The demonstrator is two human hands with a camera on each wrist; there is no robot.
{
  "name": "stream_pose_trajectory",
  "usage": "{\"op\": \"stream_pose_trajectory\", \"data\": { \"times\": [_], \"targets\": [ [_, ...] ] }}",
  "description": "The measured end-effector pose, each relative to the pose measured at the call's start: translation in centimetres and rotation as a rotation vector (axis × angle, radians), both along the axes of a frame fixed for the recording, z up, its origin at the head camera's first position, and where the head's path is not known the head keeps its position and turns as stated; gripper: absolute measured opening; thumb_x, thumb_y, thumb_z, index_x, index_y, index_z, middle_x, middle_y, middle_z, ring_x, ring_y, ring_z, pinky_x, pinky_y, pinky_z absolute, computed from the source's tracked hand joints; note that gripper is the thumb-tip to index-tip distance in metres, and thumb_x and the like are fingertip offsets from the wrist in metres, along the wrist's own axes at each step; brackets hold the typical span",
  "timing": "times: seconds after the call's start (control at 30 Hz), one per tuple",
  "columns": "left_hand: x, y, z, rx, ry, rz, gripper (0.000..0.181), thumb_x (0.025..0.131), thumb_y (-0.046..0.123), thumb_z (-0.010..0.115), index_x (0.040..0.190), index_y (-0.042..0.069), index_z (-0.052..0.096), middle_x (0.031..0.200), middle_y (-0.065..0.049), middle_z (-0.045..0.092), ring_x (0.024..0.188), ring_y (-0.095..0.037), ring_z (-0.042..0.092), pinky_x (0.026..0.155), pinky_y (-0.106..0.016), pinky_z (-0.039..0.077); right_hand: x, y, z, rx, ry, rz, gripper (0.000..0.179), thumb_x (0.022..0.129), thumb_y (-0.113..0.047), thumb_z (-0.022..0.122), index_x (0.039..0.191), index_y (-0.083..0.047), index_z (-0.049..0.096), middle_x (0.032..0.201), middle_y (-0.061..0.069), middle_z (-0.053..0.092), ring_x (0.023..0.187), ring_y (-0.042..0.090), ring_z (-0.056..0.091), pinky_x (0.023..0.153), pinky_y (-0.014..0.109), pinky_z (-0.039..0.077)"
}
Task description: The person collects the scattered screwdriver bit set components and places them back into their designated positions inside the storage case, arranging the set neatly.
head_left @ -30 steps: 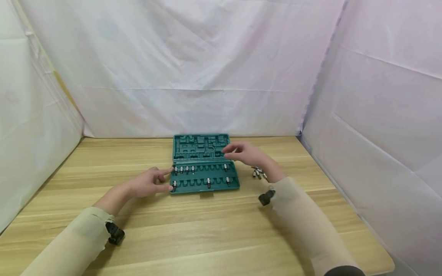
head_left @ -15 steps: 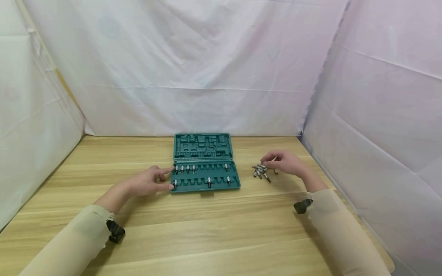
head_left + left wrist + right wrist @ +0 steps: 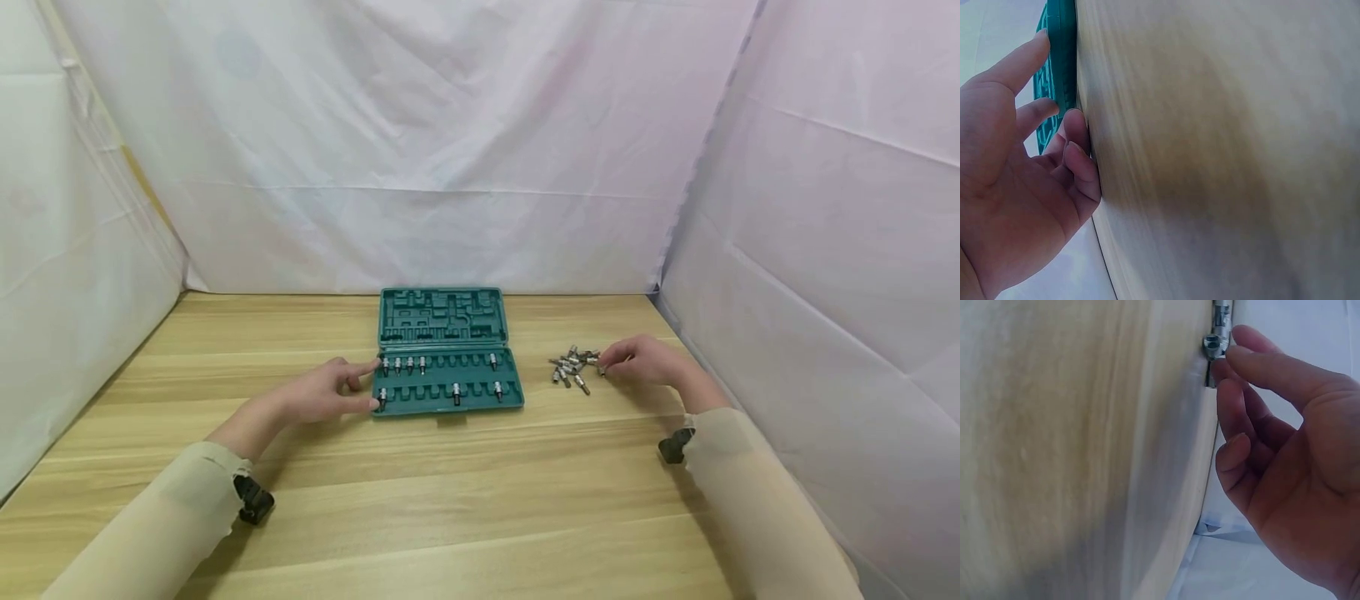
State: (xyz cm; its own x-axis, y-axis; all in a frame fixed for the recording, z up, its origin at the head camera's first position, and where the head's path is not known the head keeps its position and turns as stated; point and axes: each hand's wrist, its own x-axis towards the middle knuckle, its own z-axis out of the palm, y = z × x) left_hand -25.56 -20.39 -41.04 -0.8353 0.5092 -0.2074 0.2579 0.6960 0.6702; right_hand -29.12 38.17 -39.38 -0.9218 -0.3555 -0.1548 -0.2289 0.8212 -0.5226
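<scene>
A green plastic case (image 3: 441, 381) lies unfolded on the table, its lid (image 3: 442, 315) toward the back. Several silver-and-black bit sockets sit in two rows of slots, one bit socket (image 3: 456, 394) in the front row. My left hand (image 3: 315, 393) rests its outstretched thumb and index finger on the case's left side; the left wrist view shows its other fingers (image 3: 1082, 172) bent. Right of the case lies a loose pile of bit sockets (image 3: 573, 367). At its right edge, my right hand (image 3: 647, 362) pinches a bit socket (image 3: 1212, 347) with its fingertips, partly hiding it.
The wooden table (image 3: 450, 508) extends in front of the case. White cloth (image 3: 450, 150) hangs at the back and on both sides. Each wrist wears a small black camera, such as the left camera (image 3: 253, 500).
My right hand has moved from above the case to the pile, then to the bit socket at its right edge. My left hand stays at the case.
</scene>
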Motion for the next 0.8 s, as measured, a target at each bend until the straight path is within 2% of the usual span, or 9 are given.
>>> {"op": "stream_pose_trajectory", "data": {
  "times": [0.27,0.5,0.67,0.8],
  "targets": [
    [0.01,-0.04,0.1,-0.005,-0.001,-0.003,0.088,0.104,0.048,0.075,0.174,0.016,0.033,0.128,-0.018,0.053,0.107,-0.027,0.053,0.089,-0.04,0.048,-0.34,-0.25,-0.35,0.035,-0.005,0.004,0.02,0.103,-0.014,0.075,0.12,-0.012,0.084,0.133,0.014,0.078,0.136,0.043,0.065,0.117,0.062,0.047],
    [-0.06,-0.09,0.08,0.005,0.018,-0.009,0.088,0.105,0.046,0.075,0.173,0.012,0.032,0.125,-0.018,0.053,0.104,-0.026,0.052,0.088,-0.039,0.048,-0.17,-0.32,-0.31,0.057,0.0,-0.022,0.017,0.1,-0.015,0.079,0.115,-0.014,0.085,0.127,0.011,0.08,0.129,0.035,0.068,0.115,0.058,0.048],
    [-0.17,-0.07,-0.15,-0.006,0.018,-0.006,0.087,0.105,0.047,0.075,0.173,0.014,0.033,0.125,-0.017,0.053,0.105,-0.026,0.051,0.088,-0.04,0.048,-0.05,-0.44,-0.38,0.07,0.021,-0.022,0.013,0.101,-0.018,0.08,0.113,-0.015,0.085,0.122,0.008,0.081,0.121,0.03,0.07,0.111,0.056,0.05],
    [-0.23,-0.06,-0.22,-0.006,0.021,-0.006,0.087,0.105,0.047,0.075,0.173,0.013,0.034,0.123,-0.016,0.053,0.105,-0.026,0.051,0.088,-0.04,0.048,0.04,-0.83,-0.25,0.037,0.074,-0.029,0.013,0.103,-0.019,0.077,0.114,-0.016,0.084,0.119,0.005,0.081,0.111,0.025,0.07,0.1,0.048,0.054]
  ]
}}
